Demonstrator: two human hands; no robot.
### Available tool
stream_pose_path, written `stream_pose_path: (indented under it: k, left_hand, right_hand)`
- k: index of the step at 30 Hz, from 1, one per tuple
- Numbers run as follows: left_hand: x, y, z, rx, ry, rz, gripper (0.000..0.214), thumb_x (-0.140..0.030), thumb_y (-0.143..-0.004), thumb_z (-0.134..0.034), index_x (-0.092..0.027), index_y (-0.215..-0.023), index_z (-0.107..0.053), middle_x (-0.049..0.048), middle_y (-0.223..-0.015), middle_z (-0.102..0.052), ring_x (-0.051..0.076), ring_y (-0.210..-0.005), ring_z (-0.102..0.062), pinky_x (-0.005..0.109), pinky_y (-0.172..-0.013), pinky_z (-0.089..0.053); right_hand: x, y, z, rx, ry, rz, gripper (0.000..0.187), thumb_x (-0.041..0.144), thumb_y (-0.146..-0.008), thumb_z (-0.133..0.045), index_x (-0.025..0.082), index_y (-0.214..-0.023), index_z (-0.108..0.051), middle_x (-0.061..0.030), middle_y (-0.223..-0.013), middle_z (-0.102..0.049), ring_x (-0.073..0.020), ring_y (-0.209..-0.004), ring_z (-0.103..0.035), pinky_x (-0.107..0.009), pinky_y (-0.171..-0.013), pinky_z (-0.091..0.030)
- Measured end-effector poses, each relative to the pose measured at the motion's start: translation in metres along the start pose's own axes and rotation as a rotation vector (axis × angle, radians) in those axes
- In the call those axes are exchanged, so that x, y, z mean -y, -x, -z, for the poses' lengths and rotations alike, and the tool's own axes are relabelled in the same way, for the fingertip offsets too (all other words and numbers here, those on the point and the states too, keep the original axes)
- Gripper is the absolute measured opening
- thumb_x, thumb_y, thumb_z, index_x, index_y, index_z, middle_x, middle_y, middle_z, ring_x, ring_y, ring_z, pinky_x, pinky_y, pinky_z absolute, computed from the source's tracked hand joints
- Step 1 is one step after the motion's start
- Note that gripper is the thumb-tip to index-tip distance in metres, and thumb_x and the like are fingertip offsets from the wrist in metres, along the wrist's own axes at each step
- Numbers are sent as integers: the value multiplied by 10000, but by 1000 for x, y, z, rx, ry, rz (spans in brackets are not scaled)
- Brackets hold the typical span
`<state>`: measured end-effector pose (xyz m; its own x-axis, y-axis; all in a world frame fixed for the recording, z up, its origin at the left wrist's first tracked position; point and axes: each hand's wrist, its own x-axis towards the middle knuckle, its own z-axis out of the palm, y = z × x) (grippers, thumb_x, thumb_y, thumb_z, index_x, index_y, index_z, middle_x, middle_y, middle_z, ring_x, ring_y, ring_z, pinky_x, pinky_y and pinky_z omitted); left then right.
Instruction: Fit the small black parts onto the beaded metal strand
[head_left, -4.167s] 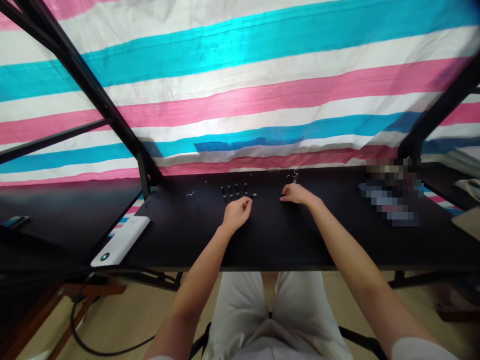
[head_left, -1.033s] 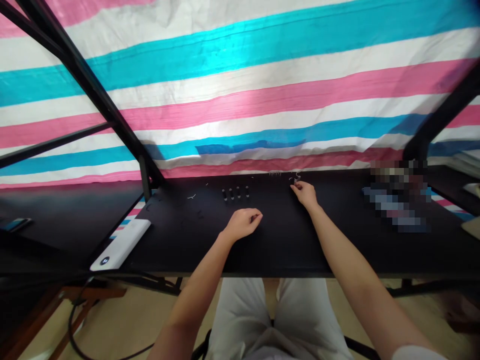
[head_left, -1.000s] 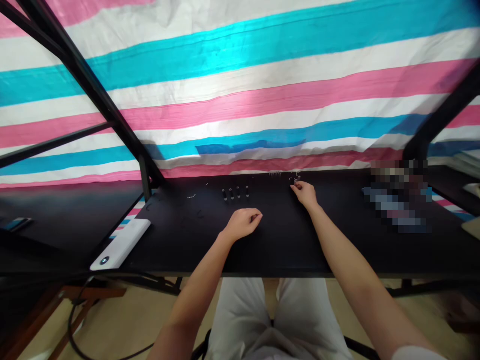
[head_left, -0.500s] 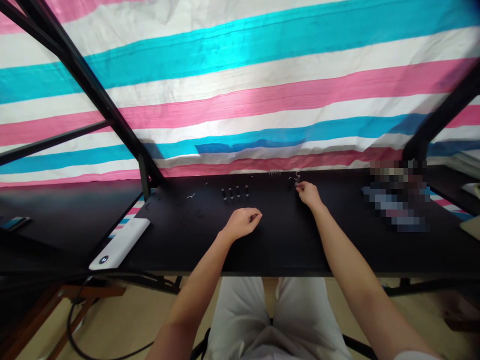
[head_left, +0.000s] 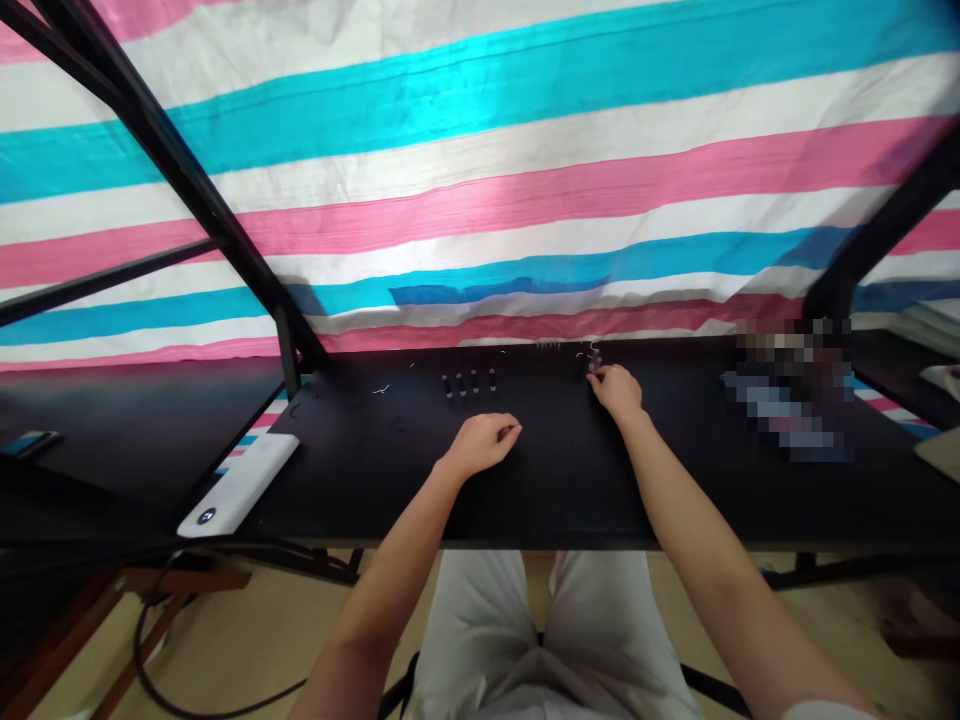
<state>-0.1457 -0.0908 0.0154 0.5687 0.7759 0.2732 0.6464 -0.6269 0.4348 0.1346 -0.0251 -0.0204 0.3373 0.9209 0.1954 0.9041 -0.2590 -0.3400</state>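
My left hand [head_left: 484, 442] rests on the black table [head_left: 525, 480] with its fingers curled in a loose pinch; what it holds is too small to name. My right hand [head_left: 616, 388] reaches farther back, fingertips pinched at a tiny pale part beside small silvery bits [head_left: 589, 352] near the table's far edge. A short row of small black upright cylinders [head_left: 469, 383] stands just behind and left of my left hand.
A white power bank [head_left: 240, 484] lies at the table's left front corner with a cable hanging below. A blurred pile [head_left: 787, 405] sits at the right. Black frame posts [head_left: 287, 355] rise at left and right. A striped sheet [head_left: 480, 180] hangs behind.
My left hand drew back from the row of cylinders toward me, staying curled. My right hand reached farther back to the small silvery bits and pinched there.
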Motion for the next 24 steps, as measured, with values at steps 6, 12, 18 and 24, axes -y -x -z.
stream_pose_path:
  k: [6, 12, 18, 24]
  left_hand:
    - [3, -1, -4, 7, -71, 93, 233, -332, -836, -441, -222, -881, -641, -3, -670, -622, 127, -610, -555, 216, -570, -367]
    - [-1, -10, 0, -75, -145, 280, 551, -308, -826, -462, -225, -1353, -327, 43, -813, -640, 178, -692, -608, 262, -656, -423]
    - [2, -39, 2, -57, -197, 425, 759, -249, -786, -531, -185, -1427, -129, 128, -893, -637, 239, -778, -627, 353, -765, -429]
    - [14, -58, -9, -162, -219, 488, 336, -206, -847, -435, -163, -1178, -472, 167, -985, -608, 262, -833, -629, 359, -732, -436]
  right_hand:
    - [4, 6, 5, 27, 37, -12, 341, 390, -838, -472, 181, -1038, -652, -142, -1029, -573, -253, -890, -604, -327, -721, -442]
    - [7, 12, 11, 69, 76, -52, 345, 378, -832, -477, 150, -1052, -613, -166, -1034, -582, -272, -902, -609, -361, -727, -455]
    - [12, 21, 16, 146, 112, -41, 304, 356, -820, -478, 129, -938, -641, -184, -932, -631, -272, -871, -620, -355, -717, -454]
    - [20, 30, 19, 85, -6, 75, 283, 390, -817, -472, 166, -768, -638, -131, -776, -636, -240, -752, -616, -332, -665, -435]
